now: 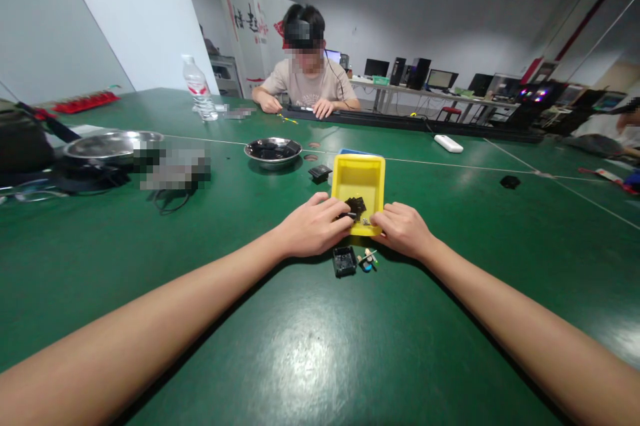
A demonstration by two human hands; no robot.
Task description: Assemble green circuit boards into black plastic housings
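head view, looking down a green table (300,346). both forearms run out to a yellow tray (359,176) that sits at 12 o'clock from the person, near edge toward them, long axis running 6 to 12.

left hand (313,226) lies at the tray's 7 o'clock corner, fingers reaching over the near rim and pinching narrow on small black parts (354,207) heaped in the near end of the tray. looks like fingertips on the parts; cannot tell if any is lifted clear.

right hand (404,229) sits at the tray's 5 o'clock corner, fingers curled onto the near rim, seemingly steadying it. nothing visible held in it besides the rim.

key relation: the parts lie at roughly 2 o'clock from the left hand, touching its fingertips, and at 10 o'clock from the right hand, just beside it. left is the nearer hand and already on them.

at 6 o'clock from the tray, between the wrists, a small black housing (345,261) sits open side up on the table, with a few tiny bits (368,259) just beside it at its 3 o'clock.

further out: black block (320,173) at the tray's 9 o'clock, steel bowl (273,151) at 10 o'clock, water bottle (199,89) well beyond. another person (307,83) sits at the far side, hands on the table, well apart from this work.
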